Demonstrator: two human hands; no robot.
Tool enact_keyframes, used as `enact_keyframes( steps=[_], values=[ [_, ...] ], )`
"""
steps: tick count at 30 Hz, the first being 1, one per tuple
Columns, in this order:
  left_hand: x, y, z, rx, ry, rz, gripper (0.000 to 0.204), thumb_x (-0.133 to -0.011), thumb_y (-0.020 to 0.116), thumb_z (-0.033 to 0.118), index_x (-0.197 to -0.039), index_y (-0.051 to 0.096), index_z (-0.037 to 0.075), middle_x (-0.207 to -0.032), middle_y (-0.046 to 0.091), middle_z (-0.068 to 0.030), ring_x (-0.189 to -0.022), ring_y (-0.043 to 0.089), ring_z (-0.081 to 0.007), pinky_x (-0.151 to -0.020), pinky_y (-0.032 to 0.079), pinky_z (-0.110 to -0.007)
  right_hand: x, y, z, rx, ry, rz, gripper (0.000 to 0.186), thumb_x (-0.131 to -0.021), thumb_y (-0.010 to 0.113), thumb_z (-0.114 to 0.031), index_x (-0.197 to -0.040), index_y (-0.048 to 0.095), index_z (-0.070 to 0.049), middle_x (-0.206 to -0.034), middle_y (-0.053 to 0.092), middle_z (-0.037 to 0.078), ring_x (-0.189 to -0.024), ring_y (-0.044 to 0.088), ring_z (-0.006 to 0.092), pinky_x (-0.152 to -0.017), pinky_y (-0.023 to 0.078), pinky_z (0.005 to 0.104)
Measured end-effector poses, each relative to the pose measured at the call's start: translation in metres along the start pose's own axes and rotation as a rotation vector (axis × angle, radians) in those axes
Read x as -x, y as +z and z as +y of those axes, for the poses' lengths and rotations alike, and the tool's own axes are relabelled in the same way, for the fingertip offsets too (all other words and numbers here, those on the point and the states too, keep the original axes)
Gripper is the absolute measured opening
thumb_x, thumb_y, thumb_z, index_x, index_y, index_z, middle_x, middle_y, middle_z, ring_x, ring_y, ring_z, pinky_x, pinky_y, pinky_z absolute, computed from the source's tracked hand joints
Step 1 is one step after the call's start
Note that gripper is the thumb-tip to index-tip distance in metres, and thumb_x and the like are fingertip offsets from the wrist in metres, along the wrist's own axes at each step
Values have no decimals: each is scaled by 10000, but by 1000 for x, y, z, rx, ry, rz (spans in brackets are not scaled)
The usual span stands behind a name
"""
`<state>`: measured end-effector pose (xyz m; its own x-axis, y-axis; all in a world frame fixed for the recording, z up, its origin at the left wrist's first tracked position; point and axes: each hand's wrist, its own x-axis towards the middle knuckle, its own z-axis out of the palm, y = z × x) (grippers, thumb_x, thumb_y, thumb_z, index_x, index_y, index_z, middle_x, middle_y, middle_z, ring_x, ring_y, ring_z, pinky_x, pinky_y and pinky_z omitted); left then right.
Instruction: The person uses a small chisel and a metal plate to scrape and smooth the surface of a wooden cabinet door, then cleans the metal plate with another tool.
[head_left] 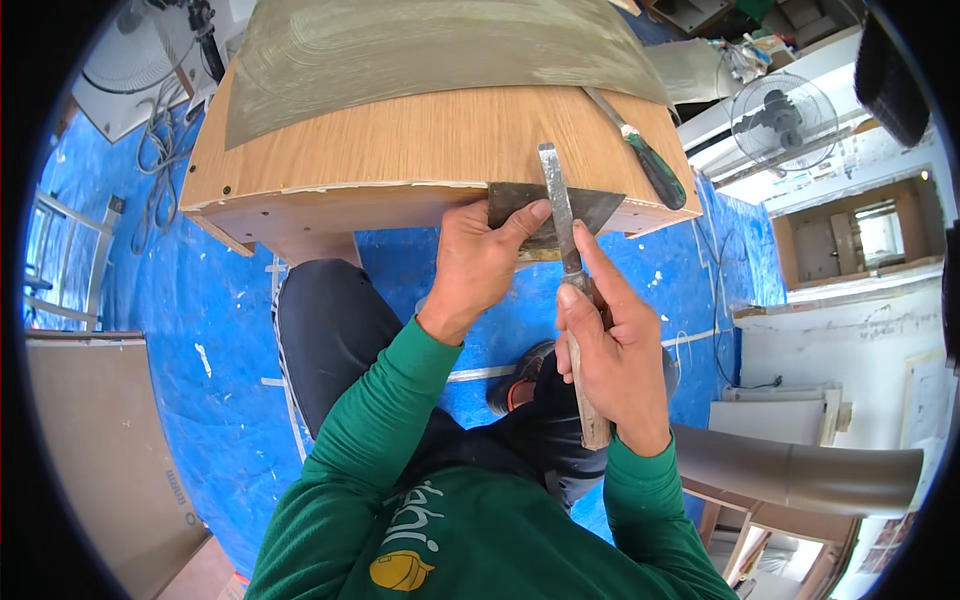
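Note:
A wooden board [400, 135] lies in front of me, its far part covered by a grey glue-smeared laminate sheet [420, 45]. At its near edge my left hand [480, 265] presses a dark flat metal scraper [600, 207] against the board's side. In my right hand [615, 350] is a chisel [557, 200] with a wooden handle. Its metal blade points away from me and lies across the scraper and the board's edge, with my forefinger stretched along the shaft.
A green-handled screwdriver [650, 165] lies on the board at the right. Blue sheeting [190, 320] covers the floor. A fan [785, 120] stands at the right, cables [160, 150] lie at the left, a brown panel [100, 450] leans at lower left, and a curved grey strip [800, 475] is at lower right.

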<state>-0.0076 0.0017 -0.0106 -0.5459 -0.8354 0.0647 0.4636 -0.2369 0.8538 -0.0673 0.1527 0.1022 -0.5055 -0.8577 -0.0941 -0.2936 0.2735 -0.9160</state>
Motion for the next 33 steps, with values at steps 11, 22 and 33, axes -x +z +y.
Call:
enact_keyframes(
  steps=[11,22,33],
  values=[
    [-1,-3,-2,-38,14,-19,186,-1103,740,102,-1201,818,-36,-1120,839,-53,-978,730,-107,-865,597,-303,1,1,1,36,54,-30,587,-1147,645,-143,-1709,493,-76,-706,609,10,-580,573,80,-546,509,303],
    [0,-4,0,-60,-21,-10,173,-1094,736,90,-1171,822,-38,-1083,839,-54,-939,723,-105,-828,595,-300,4,-1,-2,172,20,-32,587,-1138,641,-132,-1701,497,-51,-715,605,16,-577,572,78,-542,504,302],
    [-1,0,-7,-11,27,77,166,-1044,779,84,-1115,823,-60,-1005,837,-74,-877,690,-100,-756,580,-316,-55,7,-9,285,-68,-42,568,-1096,641,-114,-1642,533,-5,-798,665,261,-654,669,329,-710,567,442]
  ],
)
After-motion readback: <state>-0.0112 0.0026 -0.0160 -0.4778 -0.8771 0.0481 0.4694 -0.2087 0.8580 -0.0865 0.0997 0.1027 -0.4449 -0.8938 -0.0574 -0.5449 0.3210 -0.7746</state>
